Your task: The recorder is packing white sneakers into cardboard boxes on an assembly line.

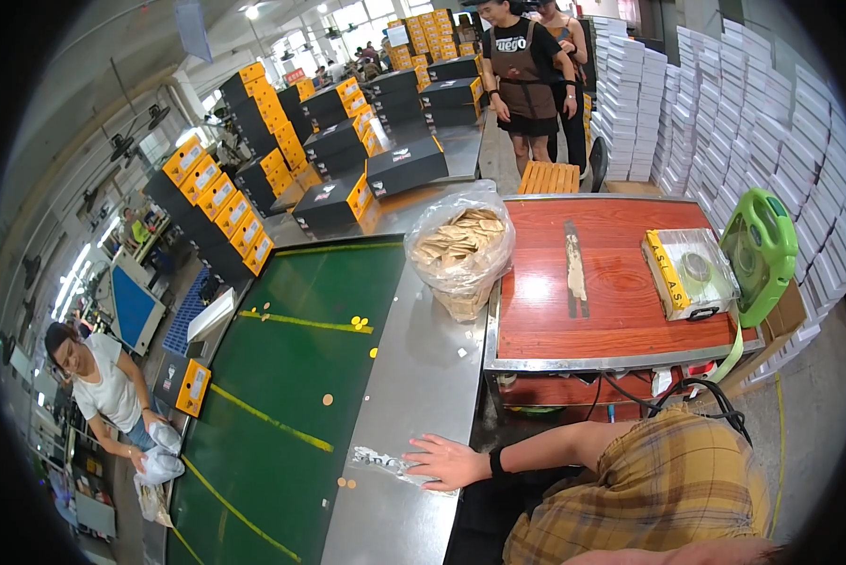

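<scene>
My right hand (441,461), with a black band at its wrist, lies flat on the metal ledge (399,377) with its fingers spread and holds nothing. A peeling whitish patch with dark marks (378,459) is on the ledge beside my fingertips. My left hand is not in view; a blurred strip of skin at the lower edge is too unclear to name. Along the ledge runs a green conveyor belt (272,386) with yellow cross lines. Small round tan pieces (328,400) and yellow dots (359,323) are scattered on it.
A clear bag of tan packets (460,240) stands between the ledge and a red table (555,330). That table bears a clear-topped box (691,273) and a green fan (762,254). Across the belt, a co-worker (112,386) handles pale bundles. Shoe boxes (220,207) stand stacked beyond.
</scene>
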`<action>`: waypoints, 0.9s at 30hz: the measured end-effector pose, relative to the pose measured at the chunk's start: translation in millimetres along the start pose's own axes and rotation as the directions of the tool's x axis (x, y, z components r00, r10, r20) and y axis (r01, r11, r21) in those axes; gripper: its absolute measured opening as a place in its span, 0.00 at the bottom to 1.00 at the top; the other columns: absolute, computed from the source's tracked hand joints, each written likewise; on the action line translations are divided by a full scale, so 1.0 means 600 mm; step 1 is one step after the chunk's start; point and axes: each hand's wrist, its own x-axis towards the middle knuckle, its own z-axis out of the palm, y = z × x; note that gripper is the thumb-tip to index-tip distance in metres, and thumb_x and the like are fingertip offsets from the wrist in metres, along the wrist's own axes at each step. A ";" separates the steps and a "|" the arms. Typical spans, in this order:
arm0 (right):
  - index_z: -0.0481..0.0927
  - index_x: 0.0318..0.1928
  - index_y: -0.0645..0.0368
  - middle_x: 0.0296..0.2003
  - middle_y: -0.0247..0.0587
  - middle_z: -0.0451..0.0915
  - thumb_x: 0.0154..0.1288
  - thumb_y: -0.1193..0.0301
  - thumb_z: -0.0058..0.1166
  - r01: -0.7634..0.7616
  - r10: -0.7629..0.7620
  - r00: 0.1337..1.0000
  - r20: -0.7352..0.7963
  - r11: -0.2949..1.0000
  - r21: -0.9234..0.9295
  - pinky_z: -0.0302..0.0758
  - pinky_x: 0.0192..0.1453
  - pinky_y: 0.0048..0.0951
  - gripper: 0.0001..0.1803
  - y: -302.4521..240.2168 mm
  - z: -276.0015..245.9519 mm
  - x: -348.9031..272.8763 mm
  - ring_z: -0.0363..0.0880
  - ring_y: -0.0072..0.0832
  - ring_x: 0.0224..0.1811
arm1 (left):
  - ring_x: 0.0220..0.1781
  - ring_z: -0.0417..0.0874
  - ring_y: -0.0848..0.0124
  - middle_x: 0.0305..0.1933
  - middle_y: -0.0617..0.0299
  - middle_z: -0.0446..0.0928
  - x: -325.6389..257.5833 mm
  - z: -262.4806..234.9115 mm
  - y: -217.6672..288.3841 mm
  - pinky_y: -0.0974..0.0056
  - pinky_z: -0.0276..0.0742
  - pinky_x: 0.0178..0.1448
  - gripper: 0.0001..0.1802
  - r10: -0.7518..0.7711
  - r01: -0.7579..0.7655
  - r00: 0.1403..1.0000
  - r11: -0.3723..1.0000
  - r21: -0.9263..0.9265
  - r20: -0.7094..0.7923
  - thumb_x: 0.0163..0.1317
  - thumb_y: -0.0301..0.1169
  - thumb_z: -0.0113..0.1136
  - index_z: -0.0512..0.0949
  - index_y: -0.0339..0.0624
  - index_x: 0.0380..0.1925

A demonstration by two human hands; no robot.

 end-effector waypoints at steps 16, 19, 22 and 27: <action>0.77 0.57 0.50 0.63 0.44 0.70 0.67 0.51 0.47 -0.012 0.012 1.000 0.009 1.000 0.007 0.55 0.73 0.50 0.24 0.001 0.001 0.001 0.61 0.47 0.69 | 0.62 0.70 0.41 0.62 0.38 0.70 0.006 -0.018 0.008 0.44 0.63 0.67 0.27 -0.022 0.021 0.995 1.000 0.008 0.101 0.70 0.46 0.46 0.74 0.36 0.58; 0.77 0.57 0.50 0.63 0.44 0.70 0.67 0.52 0.48 -0.011 0.011 1.000 0.005 1.000 0.011 0.55 0.73 0.50 0.24 0.001 0.001 0.001 0.61 0.47 0.69 | 0.62 0.69 0.41 0.62 0.38 0.70 0.006 -0.018 0.007 0.44 0.62 0.67 0.27 -0.022 0.022 0.994 1.000 0.002 0.107 0.70 0.46 0.46 0.73 0.36 0.58; 0.78 0.56 0.50 0.63 0.43 0.70 0.66 0.51 0.49 -0.002 0.003 1.000 -0.013 1.000 0.011 0.56 0.72 0.50 0.24 -0.001 0.001 0.002 0.61 0.47 0.69 | 0.63 0.68 0.40 0.62 0.38 0.70 0.006 -0.024 0.006 0.43 0.62 0.68 0.27 -0.026 0.027 0.993 1.000 -0.009 0.111 0.70 0.46 0.46 0.73 0.36 0.59; 0.78 0.55 0.50 0.63 0.43 0.70 0.66 0.53 0.50 -0.003 0.004 1.000 -0.028 1.000 0.018 0.58 0.71 0.50 0.23 0.002 0.000 0.000 0.62 0.47 0.69 | 0.64 0.68 0.43 0.62 0.38 0.70 0.016 -0.044 0.021 0.46 0.62 0.68 0.28 -0.054 0.054 0.981 0.999 0.005 0.186 0.70 0.45 0.44 0.73 0.35 0.59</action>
